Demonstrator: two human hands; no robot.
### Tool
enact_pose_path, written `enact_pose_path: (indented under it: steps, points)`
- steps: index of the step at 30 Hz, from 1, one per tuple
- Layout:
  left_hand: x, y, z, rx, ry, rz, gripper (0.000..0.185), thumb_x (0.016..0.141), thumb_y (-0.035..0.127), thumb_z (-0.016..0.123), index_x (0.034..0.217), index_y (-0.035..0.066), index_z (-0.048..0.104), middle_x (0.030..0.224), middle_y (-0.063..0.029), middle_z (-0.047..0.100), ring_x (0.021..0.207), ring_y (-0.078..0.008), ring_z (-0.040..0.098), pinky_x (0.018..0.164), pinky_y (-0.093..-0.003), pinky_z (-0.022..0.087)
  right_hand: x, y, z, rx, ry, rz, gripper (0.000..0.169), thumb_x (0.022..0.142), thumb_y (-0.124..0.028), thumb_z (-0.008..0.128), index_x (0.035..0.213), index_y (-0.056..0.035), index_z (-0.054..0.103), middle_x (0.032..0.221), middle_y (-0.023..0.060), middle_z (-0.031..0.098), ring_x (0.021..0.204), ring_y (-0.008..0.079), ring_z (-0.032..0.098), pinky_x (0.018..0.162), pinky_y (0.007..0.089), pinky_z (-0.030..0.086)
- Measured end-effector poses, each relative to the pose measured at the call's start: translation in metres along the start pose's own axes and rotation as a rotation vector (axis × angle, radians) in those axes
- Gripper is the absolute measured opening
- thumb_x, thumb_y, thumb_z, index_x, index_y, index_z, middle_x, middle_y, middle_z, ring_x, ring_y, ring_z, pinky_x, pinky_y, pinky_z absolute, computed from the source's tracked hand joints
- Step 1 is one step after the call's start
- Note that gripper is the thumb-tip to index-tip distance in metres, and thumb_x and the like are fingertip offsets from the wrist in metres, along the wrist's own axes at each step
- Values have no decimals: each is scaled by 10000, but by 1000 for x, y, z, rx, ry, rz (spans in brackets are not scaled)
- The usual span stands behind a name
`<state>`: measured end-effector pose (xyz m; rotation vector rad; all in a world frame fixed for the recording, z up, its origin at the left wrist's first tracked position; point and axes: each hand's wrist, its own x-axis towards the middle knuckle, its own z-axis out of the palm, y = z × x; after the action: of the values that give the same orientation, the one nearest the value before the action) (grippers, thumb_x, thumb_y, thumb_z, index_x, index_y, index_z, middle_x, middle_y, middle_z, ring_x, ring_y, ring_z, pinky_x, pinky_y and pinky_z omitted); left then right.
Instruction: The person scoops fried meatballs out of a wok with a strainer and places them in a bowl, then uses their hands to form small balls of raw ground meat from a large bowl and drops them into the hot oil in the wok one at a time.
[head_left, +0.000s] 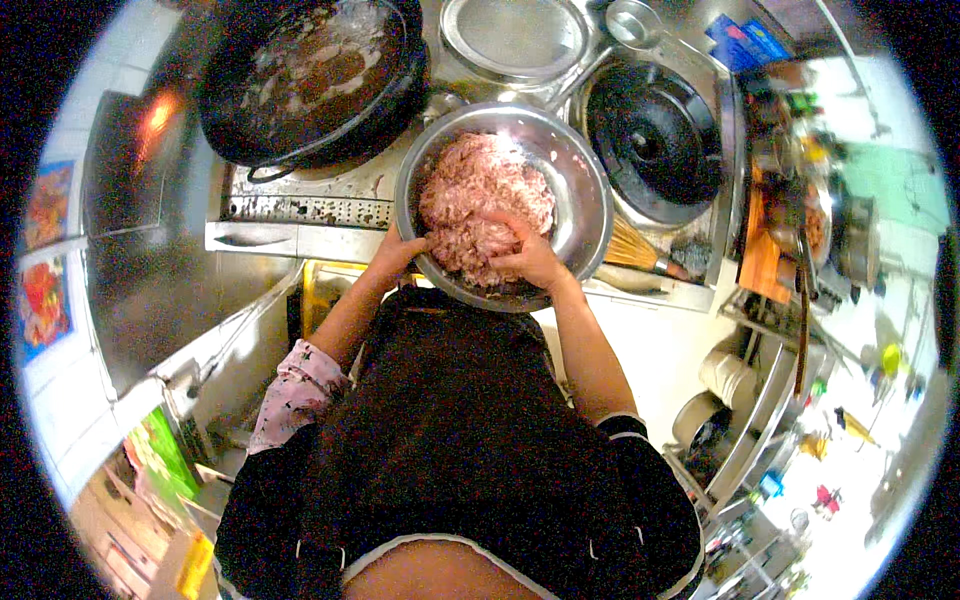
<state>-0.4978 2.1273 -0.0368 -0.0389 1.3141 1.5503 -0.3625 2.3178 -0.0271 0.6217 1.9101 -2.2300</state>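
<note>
A large stainless steel bowl (592, 255) stands at the near edge of the stove, in front of my body. Raw minced meat (487, 187) fills much of its left and middle part, with small bits stuck on the wall at the upper right. My left hand (401, 251) grips the bowl's rim at the lower left, thumb over the edge. Inside the bowl, my right hand (529, 255) presses into the near right part of the meat with its fingers bent; the fingertips are partly hidden, and whether they close on any meat is unclear.
A big blackened wok (315, 82) is at the upper left, a round metal lid (514, 37) behind the bowl. To the right are a dark pan (649, 142), a ladle (634, 26) and a bamboo brush (630, 244). Beyond stands a crowded counter with an orange board (761, 262).
</note>
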Motion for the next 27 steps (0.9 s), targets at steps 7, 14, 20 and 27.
enact_pose_path:
  steps: [7,14,20,27]
  points:
    - [24,-19,-17,126,-97,-35,604,678,57,592,1196,25,283,1058,-135,483,878,-244,531,698,-329,485,13,22,33,404,253,40,139,718,-41,618,838,-58,551,868,19,563,801,124,523,701,234,440]
    - [23,-15,-32,181,-162,46,724,654,175,681,1231,36,267,1165,-135,430,1066,-236,416,874,-327,369,-6,7,45,-99,413,-242,115,720,-104,635,751,-27,556,691,-1,532,685,72,472,664,213,407]
    - [-12,48,-19,1027,209,494,523,692,208,637,1129,19,420,1119,-175,458,985,-284,483,839,-320,385,-10,-5,43,-393,387,-241,215,774,-201,576,843,2,591,857,107,601,826,168,554,747,262,415]
    - [-9,41,59,1144,-251,807,428,652,268,662,991,40,535,910,-170,537,855,-313,516,775,-352,405,15,30,34,-543,128,-7,170,758,-137,531,863,-7,559,908,103,582,806,210,546,699,323,423]
